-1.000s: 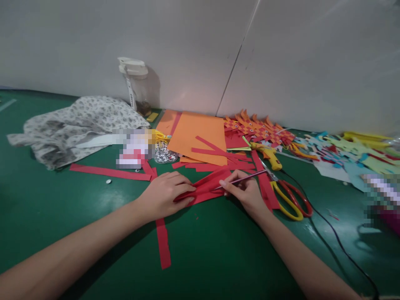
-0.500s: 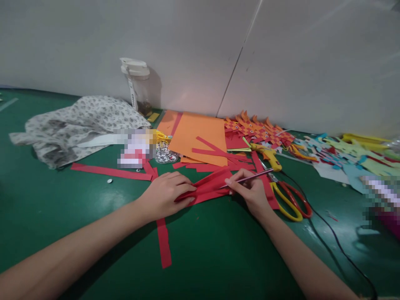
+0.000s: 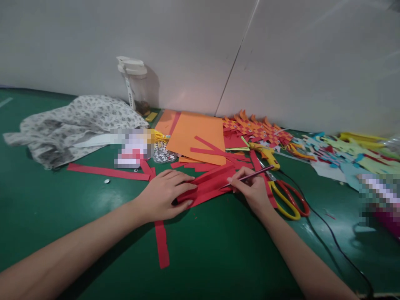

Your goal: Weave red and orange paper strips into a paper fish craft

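Note:
A folded piece of red paper [image 3: 210, 186] lies on the green table in front of me. My left hand [image 3: 165, 192] is closed on its left end, thumb below and fingers above. In my right hand [image 3: 251, 191] a dark, slim pencil [image 3: 254, 173] is pinched, its tip on or just over the paper. A red paper strip [image 3: 161, 246] runs out from under my left hand towards me, and another red strip [image 3: 108, 171] stretches to the left. Scissors [image 3: 286, 200] with yellow and red handles lie just right of my right hand.
Orange sheets [image 3: 196, 131] and woven paper fish [image 3: 256, 127] lie at the back by the wall. A yellow glue gun [image 3: 267, 155] trails a black cord [image 3: 331, 241]. Patterned cloth [image 3: 81, 121], a lidded bottle [image 3: 134, 85] and colourful paper cut-outs [image 3: 350, 154] are also there.
The folded red paper has opened a little wider near the pencil. Both hands keep their grips and have barely moved; the whole view has shifted slightly.

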`<state>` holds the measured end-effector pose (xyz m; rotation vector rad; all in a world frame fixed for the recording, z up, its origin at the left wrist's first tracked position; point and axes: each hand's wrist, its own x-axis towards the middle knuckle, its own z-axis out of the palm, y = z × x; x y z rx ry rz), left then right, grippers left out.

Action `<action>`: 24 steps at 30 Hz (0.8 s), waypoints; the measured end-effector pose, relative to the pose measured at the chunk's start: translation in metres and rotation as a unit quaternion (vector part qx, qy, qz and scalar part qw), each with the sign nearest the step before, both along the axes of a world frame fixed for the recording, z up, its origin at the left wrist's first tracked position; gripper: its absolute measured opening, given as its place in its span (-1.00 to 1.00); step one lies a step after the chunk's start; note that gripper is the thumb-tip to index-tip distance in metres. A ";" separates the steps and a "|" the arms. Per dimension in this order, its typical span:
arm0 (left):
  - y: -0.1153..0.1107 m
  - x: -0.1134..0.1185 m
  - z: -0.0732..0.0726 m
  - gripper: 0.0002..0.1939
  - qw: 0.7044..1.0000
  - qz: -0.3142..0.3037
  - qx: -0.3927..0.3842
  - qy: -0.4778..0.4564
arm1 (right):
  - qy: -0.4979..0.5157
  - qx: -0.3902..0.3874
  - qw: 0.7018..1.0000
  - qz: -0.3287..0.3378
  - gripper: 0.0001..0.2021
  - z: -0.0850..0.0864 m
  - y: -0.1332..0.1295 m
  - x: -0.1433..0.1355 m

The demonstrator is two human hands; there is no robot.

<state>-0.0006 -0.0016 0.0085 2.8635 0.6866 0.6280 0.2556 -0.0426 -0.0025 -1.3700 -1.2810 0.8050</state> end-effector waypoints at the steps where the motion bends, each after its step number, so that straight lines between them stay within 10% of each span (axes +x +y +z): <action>1: 0.000 0.000 0.000 -0.70 1.000 -0.002 -0.002 -0.001 | 0.004 -0.001 1.000 0.000 -0.69 0.001 0.000 -0.002; 12: 0.001 0.001 0.000 -0.72 1.000 -0.004 -0.025 0.016 | -0.034 -0.037 0.995 0.091 -0.72 -0.003 -0.006 -0.036; 24: 0.002 0.001 -0.001 -0.73 0.999 0.000 -0.033 0.024 | -0.026 -0.003 0.999 0.040 -0.71 -0.006 0.004 0.003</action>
